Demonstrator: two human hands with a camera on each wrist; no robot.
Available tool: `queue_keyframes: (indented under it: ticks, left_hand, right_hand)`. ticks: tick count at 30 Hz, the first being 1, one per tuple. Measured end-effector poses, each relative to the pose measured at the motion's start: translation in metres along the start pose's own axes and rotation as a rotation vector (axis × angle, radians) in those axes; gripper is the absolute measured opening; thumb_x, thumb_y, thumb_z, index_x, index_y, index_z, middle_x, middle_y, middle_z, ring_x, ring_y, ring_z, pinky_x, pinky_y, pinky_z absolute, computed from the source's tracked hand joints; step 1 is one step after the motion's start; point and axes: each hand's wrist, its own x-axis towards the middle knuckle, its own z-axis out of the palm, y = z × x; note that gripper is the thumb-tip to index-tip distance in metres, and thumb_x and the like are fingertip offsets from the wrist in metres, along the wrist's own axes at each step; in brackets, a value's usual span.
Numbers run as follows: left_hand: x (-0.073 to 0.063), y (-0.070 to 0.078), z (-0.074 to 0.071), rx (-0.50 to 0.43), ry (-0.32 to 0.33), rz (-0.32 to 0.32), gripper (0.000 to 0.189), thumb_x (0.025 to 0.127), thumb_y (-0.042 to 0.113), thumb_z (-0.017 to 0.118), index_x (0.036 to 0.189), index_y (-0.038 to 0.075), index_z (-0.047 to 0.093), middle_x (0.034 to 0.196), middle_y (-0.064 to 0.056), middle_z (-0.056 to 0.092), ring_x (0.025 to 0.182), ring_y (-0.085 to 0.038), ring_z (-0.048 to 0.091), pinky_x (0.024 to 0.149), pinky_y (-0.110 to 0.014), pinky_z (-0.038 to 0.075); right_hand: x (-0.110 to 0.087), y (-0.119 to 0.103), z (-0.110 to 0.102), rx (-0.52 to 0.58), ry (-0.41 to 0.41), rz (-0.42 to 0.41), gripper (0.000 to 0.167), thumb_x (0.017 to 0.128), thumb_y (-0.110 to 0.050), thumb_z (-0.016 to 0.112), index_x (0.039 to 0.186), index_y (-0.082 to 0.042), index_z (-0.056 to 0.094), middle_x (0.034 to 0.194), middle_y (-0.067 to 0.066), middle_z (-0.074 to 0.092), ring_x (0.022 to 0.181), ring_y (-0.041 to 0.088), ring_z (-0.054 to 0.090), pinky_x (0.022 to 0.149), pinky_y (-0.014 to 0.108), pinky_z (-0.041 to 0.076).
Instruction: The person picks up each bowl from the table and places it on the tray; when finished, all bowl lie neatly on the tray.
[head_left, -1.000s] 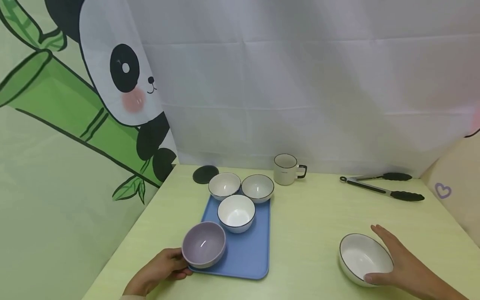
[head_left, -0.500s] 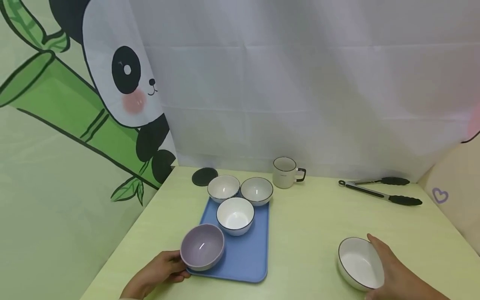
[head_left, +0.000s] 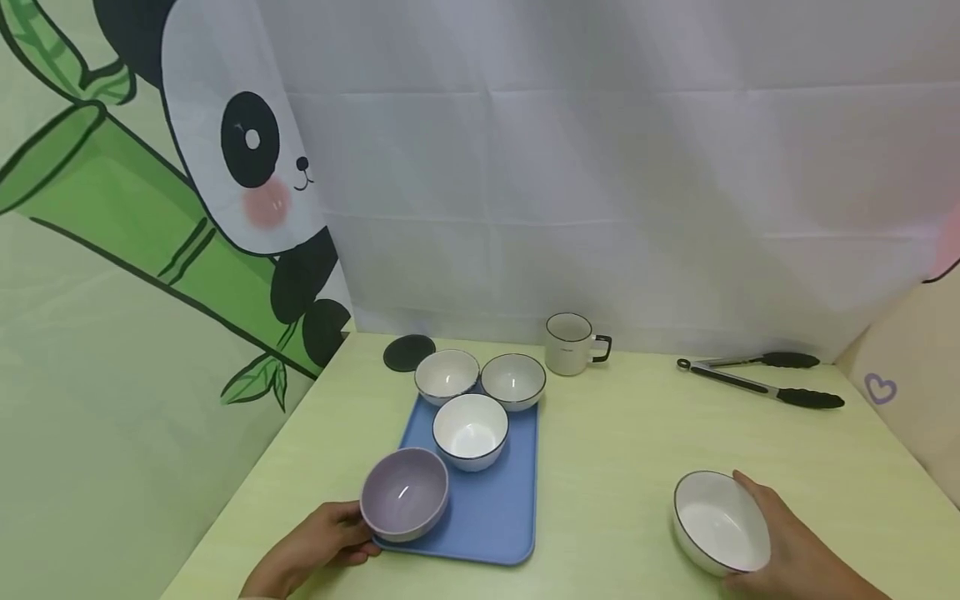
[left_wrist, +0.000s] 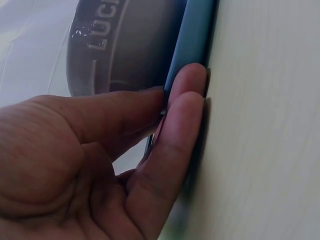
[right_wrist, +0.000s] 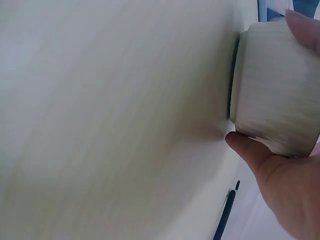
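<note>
At the near left corner of a blue tray, my left hand pinches the rim. In the left wrist view its thumb lies above the tray edge and fingers reach underneath. A purple bowl with raised lettering stands on that corner, close to the thumb. My right hand grips a dark-rimmed white bowl from its right side. The right wrist view shows this bowl from the side, fingers and thumb around it; a dark gap or shadow lies under its base.
Three white bowls stand clustered at the tray's middle and far end. Behind them are a black round disc and a white mug. Black-handled tongs lie at the back right of the pale table.
My right hand, spread over the white bowl's rim earlier, has come round its right side and now grips it. The bowl has shifted slightly left. The left hand stays at the tray.
</note>
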Motion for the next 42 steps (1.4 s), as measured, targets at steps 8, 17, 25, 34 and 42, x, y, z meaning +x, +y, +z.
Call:
queue_keyframes:
  ticks: [8, 17, 25, 34, 42]
  left_hand:
    - [-0.003, 0.002, 0.002, -0.011, 0.009, 0.014, 0.030, 0.100, 0.007, 0.059, 0.124, -0.012, 0.061, 0.090, -0.009, 0.069, 0.082, -0.019, 0.065, 0.072, -0.029, 0.057]
    - [-0.004, 0.003, 0.002, -0.014, 0.015, 0.020, 0.032, 0.100, 0.007, 0.059, 0.125, -0.013, 0.060, 0.091, -0.009, 0.069, 0.082, -0.020, 0.066, 0.072, -0.029, 0.057]
    - [-0.005, 0.002, 0.002, -0.022, -0.003, 0.020, 0.032, 0.100, 0.006, 0.058, 0.126, -0.014, 0.059, 0.091, -0.009, 0.069, 0.082, -0.019, 0.066, 0.072, -0.029, 0.058]
    - [-0.006, 0.003, 0.002, -0.020, 0.007, -0.016, 0.038, 0.101, 0.005, 0.058, 0.132, -0.016, 0.053, 0.093, -0.009, 0.070, 0.084, -0.019, 0.066, 0.074, -0.031, 0.058]
    - [-0.005, 0.003, 0.003, -0.026, -0.006, 0.006, 0.033, 0.100, 0.006, 0.059, 0.127, -0.014, 0.057, 0.091, -0.009, 0.070, 0.084, -0.019, 0.066, 0.073, -0.030, 0.057]
  right_hand:
    - [0.017, -0.015, 0.001, -0.012, 0.029, 0.020, 0.132, 0.044, -0.031, 0.103, 0.149, 0.005, 0.032, 0.132, 0.019, 0.049, 0.101, 0.017, 0.053, 0.072, 0.022, 0.049]
    - [0.044, -0.050, -0.003, 0.153, -0.039, 0.069, 0.126, 0.056, -0.027, 0.100, 0.154, 0.000, 0.024, 0.137, 0.020, 0.043, 0.105, 0.033, 0.054, 0.073, 0.026, 0.051]
    - [0.061, -0.075, 0.010, 0.251, -0.067, 0.036, 0.124, 0.058, -0.028, 0.099, 0.153, 0.001, 0.026, 0.139, 0.019, 0.043, 0.110, 0.036, 0.054, 0.076, 0.027, 0.054]
    - [0.077, -0.100, 0.028, 0.316, -0.113, 0.011, 0.123, 0.057, -0.030, 0.099, 0.153, 0.000, 0.027, 0.139, 0.017, 0.045, 0.112, 0.032, 0.055, 0.081, 0.029, 0.054]
    - [0.086, -0.118, 0.049, 0.335, -0.124, -0.035, 0.124, 0.055, -0.031, 0.099, 0.152, 0.000, 0.029, 0.137, 0.015, 0.046, 0.111, 0.029, 0.055, 0.083, 0.031, 0.054]
